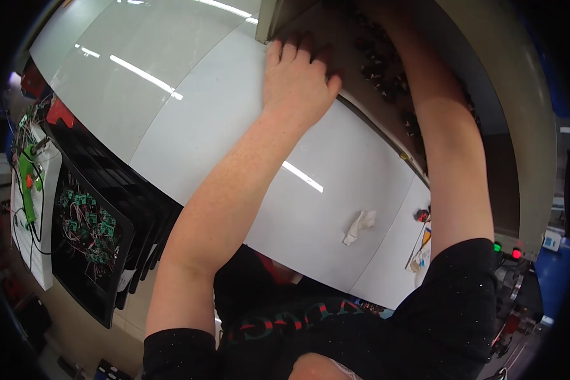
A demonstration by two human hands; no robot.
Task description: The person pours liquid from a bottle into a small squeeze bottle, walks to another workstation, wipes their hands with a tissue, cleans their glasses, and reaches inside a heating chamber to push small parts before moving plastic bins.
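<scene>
My left hand [301, 82] lies with its fingers apart on the near edge of a box-like housing [269, 22], above the white tabletop [221, 95]. Its fingertips reach into the shadow at the opening. My right arm goes deep into the dark inside of the housing, and the hand at its end is lost in shadow at the top. Many small dark parts [377, 69] lie inside the housing, between the two arms.
A crumpled white cloth [360, 227] lies on the tabletop. At the left are stacked black trays [123, 231] with green circuit boards [88, 221] and a green glue gun [26, 183]. Green and red lights [517, 253] glow at right.
</scene>
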